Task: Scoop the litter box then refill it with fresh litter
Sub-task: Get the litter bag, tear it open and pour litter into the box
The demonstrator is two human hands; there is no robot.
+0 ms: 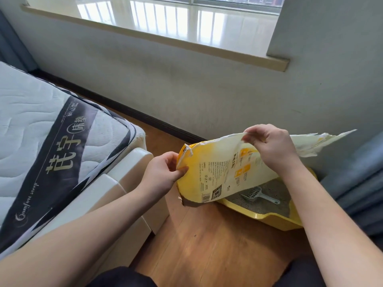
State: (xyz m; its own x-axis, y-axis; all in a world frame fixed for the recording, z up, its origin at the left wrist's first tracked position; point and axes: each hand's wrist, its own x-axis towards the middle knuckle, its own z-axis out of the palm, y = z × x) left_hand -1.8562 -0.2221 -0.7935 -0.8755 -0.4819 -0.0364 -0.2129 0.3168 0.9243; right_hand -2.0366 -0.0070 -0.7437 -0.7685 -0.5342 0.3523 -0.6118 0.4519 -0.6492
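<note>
Head view: your left hand (pixel 163 172) pinches the litter bag (pixel 223 172) at its corner and your right hand (pixel 271 146) pinches its torn top edge, holding it over the litter box (pixel 275 221), likely for pouring; scoop (pixel 257 194) lies inside.

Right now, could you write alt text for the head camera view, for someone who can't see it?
Two bare hands hold a yellow and white litter bag over a yellow litter box: the left hand grips its side edge, the right hand pinches its torn top. A grey scoop lies on the grey litter, beside a mattress on a wooden floor.
</note>
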